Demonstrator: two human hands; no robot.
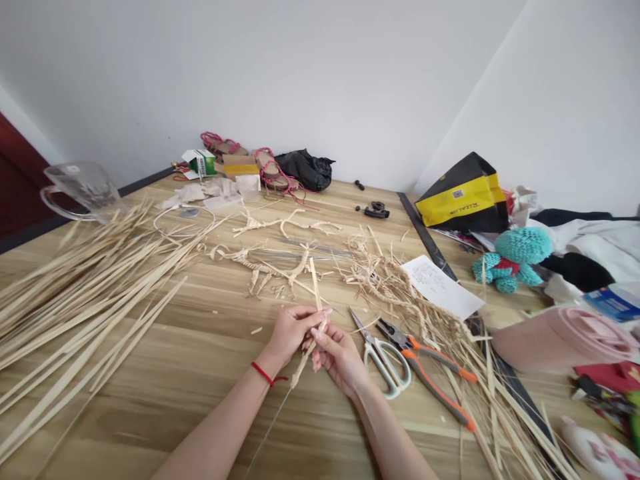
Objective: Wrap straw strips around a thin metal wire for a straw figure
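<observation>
Between my hands is a pale straw strip [315,283], wrapped around a thin wire [270,427] that trails down toward me. My left hand [295,330], with a red cord at the wrist, pinches the strip near its upper wrapped part. Just below and to the right, my right hand [337,353] closes its fingers on the same wrapped piece. A wrapped straw end [296,377] shows under the hands. Scissors [384,363] with pale handles lie to the right of my right hand, beside orange-handled pliers [430,377]. Woven straw figures [273,267] lie beyond my hands.
Long straw strips [100,293] spread across the left, near a clear glass mug [87,190]. More straw [415,300] and a written paper [443,287] lie right. Sandals [273,170] and a black bag [307,170] sit at the back. A pink tumbler [560,339] lies far right.
</observation>
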